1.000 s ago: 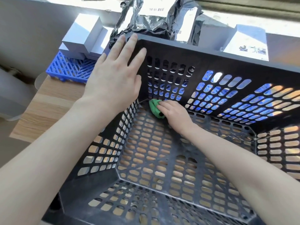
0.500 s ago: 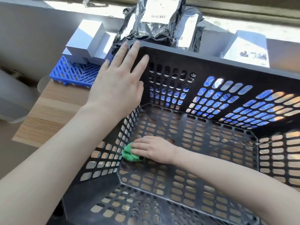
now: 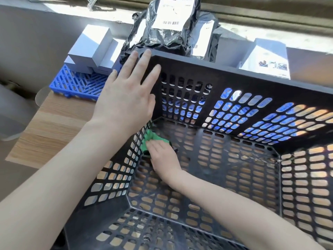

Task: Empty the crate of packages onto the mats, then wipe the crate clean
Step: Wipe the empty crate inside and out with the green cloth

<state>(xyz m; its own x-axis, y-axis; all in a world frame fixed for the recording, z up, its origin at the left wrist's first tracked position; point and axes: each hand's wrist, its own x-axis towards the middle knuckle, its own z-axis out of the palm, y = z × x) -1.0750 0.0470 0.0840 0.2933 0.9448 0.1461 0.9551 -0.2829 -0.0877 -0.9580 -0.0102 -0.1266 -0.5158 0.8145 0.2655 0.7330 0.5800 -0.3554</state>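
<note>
Inside the black crate (image 3: pixel 234 78), a green cloth (image 3: pixel 153 137) lies bunched in the far-left floor corner. The right hand (image 3: pixel 164 157) presses it down, fingers laid together. The left hand (image 3: pixel 126 98) rests spread flat on the crate's far-left rim, with white boxes (image 3: pixel 90 49) just beyond on the blue mat (image 3: pixel 77 83).

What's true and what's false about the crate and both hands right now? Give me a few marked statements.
1. The black crate holds no packages. True.
2. The right hand presses the green cloth into the far right corner. False: it is by the left wall, near the far left corner.
3. The left hand lies flat on the crate's far left corner. True.
4. The white boxes sit on bare wood. False: they are on the blue mat.
</note>
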